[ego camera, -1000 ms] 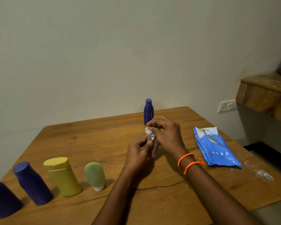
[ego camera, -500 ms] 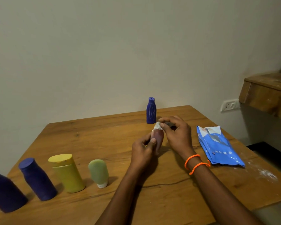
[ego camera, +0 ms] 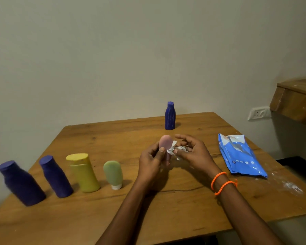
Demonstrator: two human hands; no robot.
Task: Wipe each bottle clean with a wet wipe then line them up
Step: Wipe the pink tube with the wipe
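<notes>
So the pink bottle (ego camera: 165,147) was up off the tabletop (ego camera: 113,218), dead centre, cap end down. The left hand (ego camera: 151,162) had its grip wrapped round the lower body, thumb across the front. The right hand (ego camera: 193,152) sat just at 3 o'clock of it, grip pinching a scrunched wet wipe (ego camera: 174,149) against the bottle's side.

It looked like a small soft squeeze tube, so my guess is light, a bit squishy, and slick once it's damp. I'd hold it low near the cap, where it's stiffer, and not squeeze hard or the flat top end just flexes away from the wipe.

Over at 9 o'clock there was a row standing on the tabletop: a big purple bottle (ego camera: 20,184), a smaller purple bottle (ego camera: 56,176), a yellow bottle (ego camera: 83,172) and a green tube (ego camera: 113,174) resting on its white cap. They stood near each other but not touching. The free slot looked to be right beside the green one, so that's probably where pink goes.

One more little blue bottle (ego camera: 170,115) stood alone at 12 o'clock near the wall, well apart from the row, probably not wiped yet. The blue wipes pack (ego camera: 240,156) lay flat at 3 o'clock.
</notes>
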